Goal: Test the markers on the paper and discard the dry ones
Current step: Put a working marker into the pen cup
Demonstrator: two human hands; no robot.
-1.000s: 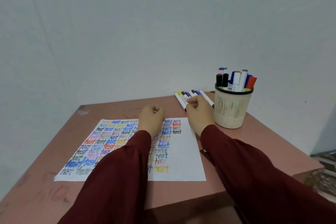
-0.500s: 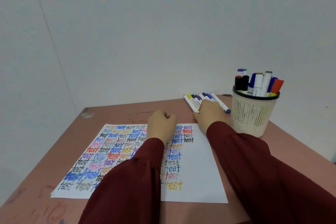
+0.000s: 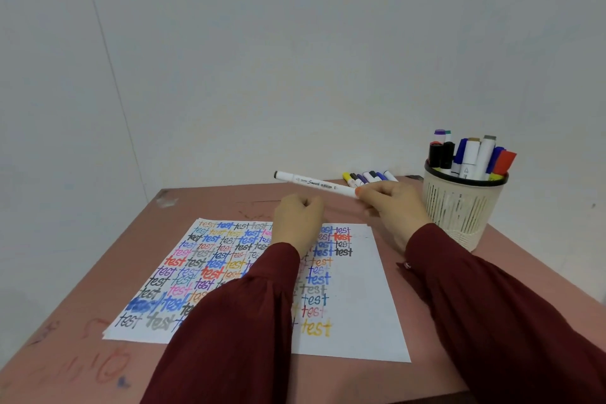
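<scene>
Since the frame half a second ago, the right hand (image 3: 393, 207) is no longer resting on the row of markers (image 3: 370, 176) at the far edge of the table (image 3: 65, 321); it is now holding a white marker (image 3: 314, 183) up above the tabletop. Its fingers are pinching the marker by the orange end, and the long barrel is pointing left and slightly away, ending in a small dark tip. The left hand (image 3: 298, 220) is sitting at the top edge of the paper (image 3: 360, 305), its fingers curled into a fist with nothing showing inside it. The paper is lying flat at the table's middle, crowded with coloured "test" words on its left and centre, while its right strip is staying blank. A mesh cup (image 3: 459, 216) holding further markers (image 3: 469, 157) is standing just right of the right hand. The step in hand is probably uncapping and trying this marker. Doing it well is likely meaning opening the left fist to take the free end, pulling the cap straight off rather than bending the barrel, and then writing on the blank right strip, where a faint, dry stroke is going to be easy to judge
</scene>
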